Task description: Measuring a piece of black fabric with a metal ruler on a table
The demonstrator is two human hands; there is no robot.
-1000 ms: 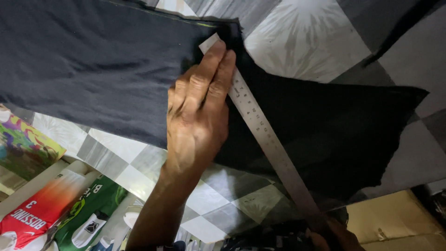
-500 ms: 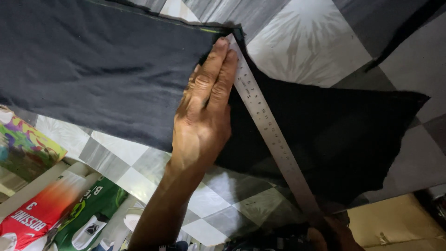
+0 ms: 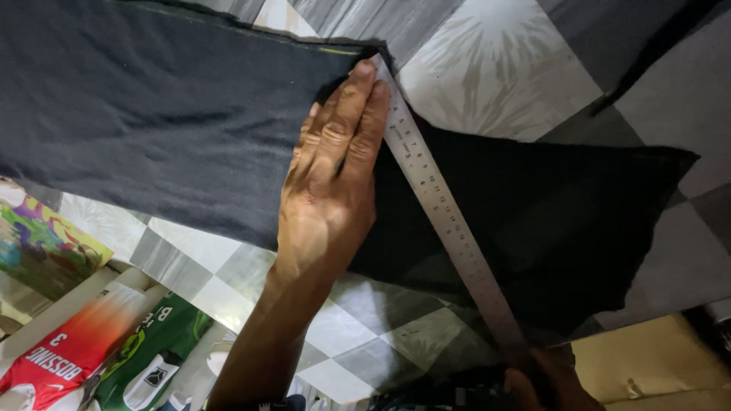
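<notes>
My left hand (image 3: 331,183) lies flat, palm down, on a large dark grey cloth (image 3: 152,122), fingertips near the cloth's upper corner. Its fingers rest right against the left edge of a long metal ruler (image 3: 442,205). The ruler runs diagonally from that corner down to the lower right, across a darker piece of cloth (image 3: 563,221). My right hand (image 3: 548,379) is only partly in view in shadow at the bottom edge, gripping the ruler's near end.
The cloth lies on a floor of grey and white patterned tiles (image 3: 495,68). Colourful printed packages (image 3: 68,358) sit at the lower left, and a tan cardboard surface (image 3: 655,365) is at the lower right.
My left hand has slid a little farther up along the ruler toward the cloth's corner. The ruler stays on the same diagonal.
</notes>
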